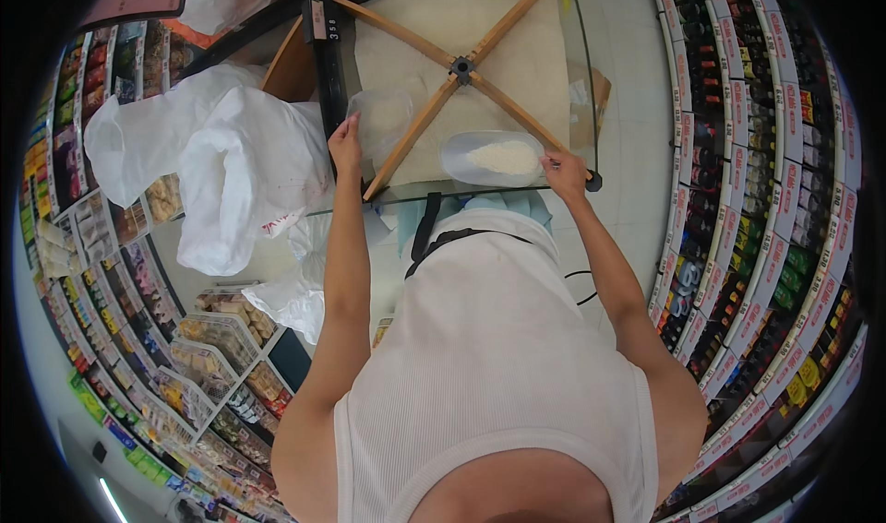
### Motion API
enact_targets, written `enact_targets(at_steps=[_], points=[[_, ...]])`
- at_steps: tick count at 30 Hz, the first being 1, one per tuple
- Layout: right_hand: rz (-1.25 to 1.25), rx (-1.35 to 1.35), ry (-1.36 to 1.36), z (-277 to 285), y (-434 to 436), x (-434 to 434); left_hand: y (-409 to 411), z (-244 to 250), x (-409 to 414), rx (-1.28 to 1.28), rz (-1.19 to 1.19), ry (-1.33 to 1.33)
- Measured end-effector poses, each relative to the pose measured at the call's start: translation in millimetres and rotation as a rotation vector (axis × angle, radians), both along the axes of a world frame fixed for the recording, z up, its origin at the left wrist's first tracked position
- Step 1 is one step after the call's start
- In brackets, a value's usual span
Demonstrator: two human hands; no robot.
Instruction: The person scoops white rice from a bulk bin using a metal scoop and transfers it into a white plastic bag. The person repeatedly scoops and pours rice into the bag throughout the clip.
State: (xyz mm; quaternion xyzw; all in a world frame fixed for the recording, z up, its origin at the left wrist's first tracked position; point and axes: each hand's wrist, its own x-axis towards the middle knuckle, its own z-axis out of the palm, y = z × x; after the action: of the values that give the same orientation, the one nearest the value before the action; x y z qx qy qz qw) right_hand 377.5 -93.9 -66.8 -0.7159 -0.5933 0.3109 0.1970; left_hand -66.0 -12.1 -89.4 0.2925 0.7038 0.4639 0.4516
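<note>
Before me is a clear-walled bin filled with white rice (415, 25), with crossed wooden bars (509, 28) over it meeting at a black hub (462, 70). My right hand (564, 173), at the bin's near right corner, grips the handle end of a translucent plastic scoop (453, 156). A heap of white grains (505, 158) lies in that scoop, which is roughly level above the rice. At the bin's left edge, my left hand (345, 142) pinches the rim of a clear plastic piece (383, 111); whether it is a bag or a second scoop is unclear. It shows no heap of grains.
A large white woven plastic sack (228, 156) stands against the bin's left side, a thinner plastic bag (297, 295) below it. A black frame (332, 94) bearing a price tag (316, 19) edges the bin. Stocked shelves (754, 198) curve along the right; racks of packaged goods (228, 357) fill the left.
</note>
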Motion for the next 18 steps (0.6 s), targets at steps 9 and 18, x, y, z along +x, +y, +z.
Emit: enact_targets(at_steps=[9, 18], points=[[-0.005, -0.074, -0.223, 96, 53, -60, 7, 2, -15, 0.02, -0.016, -0.113], [0.42, -0.16, -0.588, 104, 137, -255, 18, 0, -24, 0.124, 0.003, -0.162]])
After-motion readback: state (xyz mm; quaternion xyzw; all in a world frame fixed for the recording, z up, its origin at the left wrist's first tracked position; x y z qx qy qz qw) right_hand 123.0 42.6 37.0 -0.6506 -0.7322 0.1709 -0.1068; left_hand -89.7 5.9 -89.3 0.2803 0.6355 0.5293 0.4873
